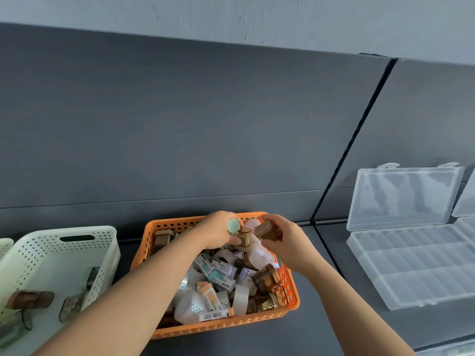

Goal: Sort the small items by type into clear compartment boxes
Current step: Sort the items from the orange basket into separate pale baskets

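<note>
From the head camera, in the lower centre of the frame, my left hand (218, 231) hovers over the far end of the orange basket (231, 326), fingers curled round a small brown translucent holder (243, 237), with a mint-green oval piece (233, 225) poking up beside my fingers; my right hand (285, 235), just beside it, grips a second brown holder (268, 231) tilted on its side; the two holders are near each other, though whether they touch I cannot tell; beneath my hands the basket is heaped with small printed cartons (223, 268), rolls of clear tape (241, 295) and more brown pieces (266, 278); at the lower left stands a white perforated basket (64, 253) with several brownish items (29, 299) lying in it; at the right of the frame the clear compartment box (416, 268) lies on the dark grey table (334, 317), well apart from the orange basket, its lid (403, 196) standing open behind it and its rows of compartments facing up; the edge of another clear box (466, 201) shows at the far right, cut off by the frame.
</note>
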